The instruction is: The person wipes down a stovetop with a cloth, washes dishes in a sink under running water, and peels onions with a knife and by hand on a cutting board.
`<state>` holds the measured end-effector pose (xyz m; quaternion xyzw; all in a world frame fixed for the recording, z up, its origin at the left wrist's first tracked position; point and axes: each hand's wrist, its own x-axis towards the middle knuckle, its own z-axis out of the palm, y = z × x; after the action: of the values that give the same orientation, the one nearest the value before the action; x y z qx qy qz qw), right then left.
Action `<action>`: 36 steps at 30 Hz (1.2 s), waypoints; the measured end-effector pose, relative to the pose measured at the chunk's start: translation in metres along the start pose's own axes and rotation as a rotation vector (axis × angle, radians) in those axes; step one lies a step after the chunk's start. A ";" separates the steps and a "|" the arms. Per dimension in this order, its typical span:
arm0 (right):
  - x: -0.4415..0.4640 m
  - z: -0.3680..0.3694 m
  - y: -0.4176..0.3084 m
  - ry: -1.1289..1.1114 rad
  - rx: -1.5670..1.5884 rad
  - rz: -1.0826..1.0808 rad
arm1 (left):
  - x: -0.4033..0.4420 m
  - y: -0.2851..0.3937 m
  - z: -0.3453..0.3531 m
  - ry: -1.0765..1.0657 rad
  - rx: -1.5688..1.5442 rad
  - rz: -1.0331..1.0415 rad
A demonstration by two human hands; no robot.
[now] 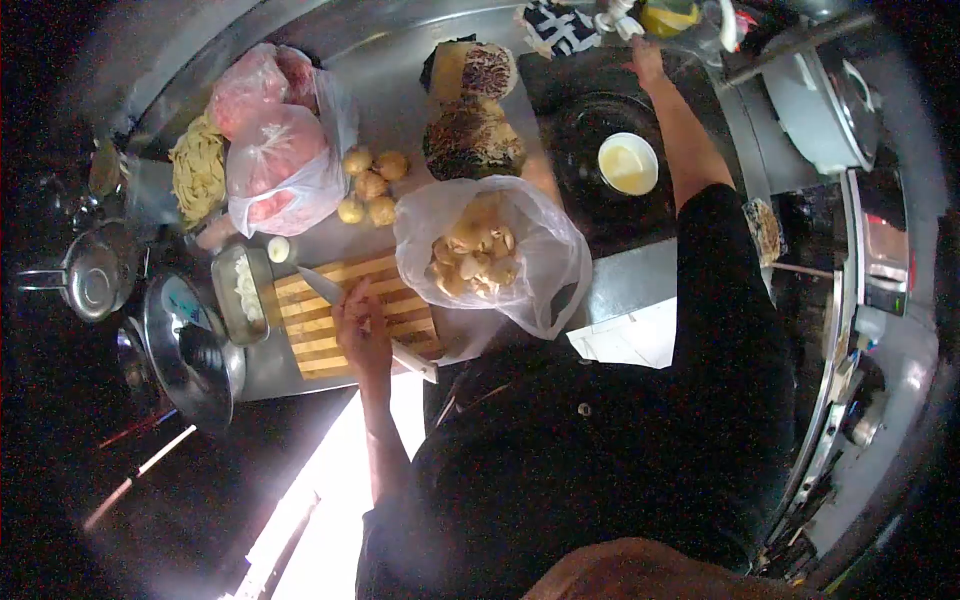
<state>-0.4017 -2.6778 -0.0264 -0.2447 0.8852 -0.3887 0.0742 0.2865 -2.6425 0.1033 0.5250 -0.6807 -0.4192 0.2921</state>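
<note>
My left hand [362, 325] hovers over a striped wooden cutting board [310, 352], its fingers loosely bent and apart. Under it a knife [415, 362] lies diagonally across the board, white handle toward me. My right arm stretches to the far right, where my right hand [646, 62] has its thumb spread, near a white object [617, 17] at the back; contact is unclear. Below that hand, a white bowl [628, 164] with pale yellow liquid stands on a dark round surface. Beside the board, an open plastic bag [555, 250] holds brown-skinned onions or potatoes [470, 255].
A metal tray [240, 297] with white pieces and a peeled round piece [279, 249] lie left. Behind are several round brown vegetables [370, 186], pink-filled bags [275, 150] and yellowish strips [198, 172]. Pan lids [190, 345] stand at the left edge, a white pot [815, 110] right.
</note>
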 end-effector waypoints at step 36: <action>-0.385 -0.041 -0.174 -0.595 0.433 -0.221 | 0.044 -0.085 -0.068 0.048 0.484 0.100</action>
<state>-0.0151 -2.5632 0.1055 -0.4196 0.6904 -0.4843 0.3356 0.3708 -2.7105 0.0593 0.5553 -0.7791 -0.2165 0.1946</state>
